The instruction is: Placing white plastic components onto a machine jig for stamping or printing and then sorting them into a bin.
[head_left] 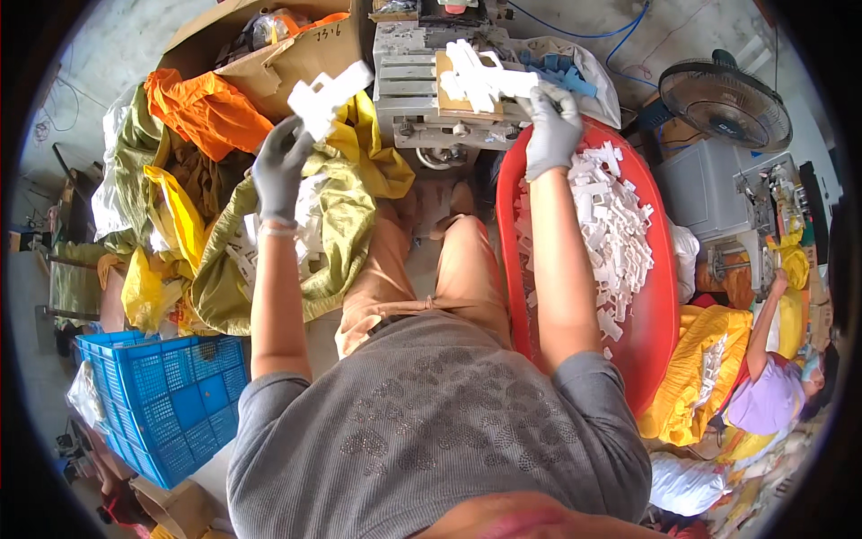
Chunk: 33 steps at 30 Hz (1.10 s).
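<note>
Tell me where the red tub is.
In the head view, the red tub is on the person's right, holding white pieces, with the right forearm over it and the fan beyond its upper right.

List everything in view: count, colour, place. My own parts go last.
machine: one, grey, top centre
tub: one, red, right
green sack: one, green, left
loose pieces: many, white, in tub and green sack
machine pieces: uncertain count, white, on machine
held piece: one, white, left hand
blue pieces: several, blue, right of machine
carton: one, brown, upper left
orange sack: one, orange, before carton
crate: one, blue, lower left
fan: one, dark, upper right
yellow sacks: several, yellow, both sides
co-worker: one, purple top, far right
rim clutter: uncountable
shirt: one, grey, lower centre
trousers: one pair, tan, centre
hands: two, grey-gloved, right at machine
</note>
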Each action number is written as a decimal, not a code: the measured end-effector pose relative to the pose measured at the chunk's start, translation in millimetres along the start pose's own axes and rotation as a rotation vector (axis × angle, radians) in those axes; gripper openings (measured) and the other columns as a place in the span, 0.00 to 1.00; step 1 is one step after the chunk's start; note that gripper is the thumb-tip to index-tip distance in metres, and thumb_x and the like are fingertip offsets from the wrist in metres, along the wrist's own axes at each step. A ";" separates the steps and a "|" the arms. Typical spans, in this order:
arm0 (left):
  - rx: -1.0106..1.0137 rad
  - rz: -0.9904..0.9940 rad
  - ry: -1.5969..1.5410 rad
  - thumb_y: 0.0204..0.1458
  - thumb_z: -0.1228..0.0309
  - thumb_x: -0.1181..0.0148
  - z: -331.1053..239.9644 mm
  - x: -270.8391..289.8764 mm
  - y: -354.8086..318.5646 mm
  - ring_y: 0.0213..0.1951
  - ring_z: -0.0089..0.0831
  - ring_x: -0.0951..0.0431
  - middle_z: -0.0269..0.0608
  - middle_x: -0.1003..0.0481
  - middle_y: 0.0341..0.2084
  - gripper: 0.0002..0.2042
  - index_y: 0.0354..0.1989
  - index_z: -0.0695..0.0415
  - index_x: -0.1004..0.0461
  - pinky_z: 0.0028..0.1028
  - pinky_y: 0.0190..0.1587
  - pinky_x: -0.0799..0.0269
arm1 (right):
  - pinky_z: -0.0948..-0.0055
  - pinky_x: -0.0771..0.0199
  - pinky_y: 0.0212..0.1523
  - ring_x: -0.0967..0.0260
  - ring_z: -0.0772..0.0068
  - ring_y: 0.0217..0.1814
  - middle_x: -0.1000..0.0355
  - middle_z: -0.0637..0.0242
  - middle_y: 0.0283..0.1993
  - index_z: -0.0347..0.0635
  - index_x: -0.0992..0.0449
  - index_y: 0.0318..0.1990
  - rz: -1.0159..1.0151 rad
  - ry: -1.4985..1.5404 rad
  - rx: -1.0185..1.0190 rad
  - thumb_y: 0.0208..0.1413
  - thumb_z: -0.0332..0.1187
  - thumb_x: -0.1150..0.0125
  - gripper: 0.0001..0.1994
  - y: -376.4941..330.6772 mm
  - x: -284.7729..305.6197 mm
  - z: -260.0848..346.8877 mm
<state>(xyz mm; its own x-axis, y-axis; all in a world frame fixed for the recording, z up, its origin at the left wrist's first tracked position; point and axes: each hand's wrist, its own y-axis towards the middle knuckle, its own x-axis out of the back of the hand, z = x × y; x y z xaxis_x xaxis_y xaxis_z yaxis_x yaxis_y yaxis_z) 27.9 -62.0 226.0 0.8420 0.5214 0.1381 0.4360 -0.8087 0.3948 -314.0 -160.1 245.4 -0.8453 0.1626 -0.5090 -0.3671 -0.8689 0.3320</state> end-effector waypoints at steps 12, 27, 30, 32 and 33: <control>0.289 -0.175 0.143 0.50 0.66 0.38 116.1 110.8 -104.5 0.39 0.23 0.24 0.37 0.22 0.37 0.15 0.43 0.62 0.25 0.23 0.43 0.30 | 0.78 0.22 0.26 0.28 0.76 0.28 0.28 0.65 0.34 0.35 0.27 0.35 0.208 -0.537 -0.112 0.49 0.25 0.37 0.07 2.3 3.3 14.9; 0.441 -0.217 0.737 0.54 0.61 0.45 134.9 192.0 -147.0 0.46 0.34 0.24 0.44 0.25 0.45 0.19 0.49 0.61 0.28 0.28 0.48 0.30 | 0.58 0.33 0.52 0.33 0.48 0.51 0.30 0.47 0.49 0.45 0.29 0.51 0.395 -1.549 -0.599 0.51 0.48 0.46 0.23 -96.9 310.1 -64.9; 0.354 -0.178 0.796 0.54 0.65 0.43 123.4 171.5 -142.5 0.43 0.31 0.23 0.43 0.24 0.43 0.15 0.48 0.60 0.27 0.28 0.46 0.30 | 0.51 0.33 0.50 0.35 0.40 0.52 0.34 0.41 0.51 0.49 0.49 0.64 0.101 -1.781 -0.217 0.46 0.44 0.40 0.37 -138.7 351.8 -117.7; 0.326 -0.141 0.657 0.53 0.72 0.43 97.7 149.5 -141.2 0.40 0.28 0.24 0.39 0.23 0.39 0.13 0.46 0.62 0.26 0.25 0.45 0.30 | 0.53 0.32 0.49 0.34 0.45 0.54 0.34 0.44 0.54 0.47 0.46 0.64 -0.052 -1.670 -0.796 0.54 0.38 0.46 0.29 -145.8 341.3 -131.2; 0.249 -0.124 0.720 0.53 0.73 0.43 98.2 156.1 -144.9 0.39 0.26 0.25 0.38 0.23 0.38 0.13 0.46 0.63 0.26 0.24 0.44 0.29 | 0.56 0.31 0.49 0.33 0.47 0.52 0.33 0.48 0.54 0.46 0.43 0.62 -0.082 -1.679 -0.833 0.56 0.36 0.49 0.26 -152.4 322.8 -132.5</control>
<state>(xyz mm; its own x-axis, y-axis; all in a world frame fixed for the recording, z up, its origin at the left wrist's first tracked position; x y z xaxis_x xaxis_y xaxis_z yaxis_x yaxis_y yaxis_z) 127.3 109.9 101.1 0.4050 0.5916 0.6971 0.6443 -0.7256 0.2415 -479.4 -37.1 -74.7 -0.4784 -0.0090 0.8781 -0.5995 -0.7273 -0.3341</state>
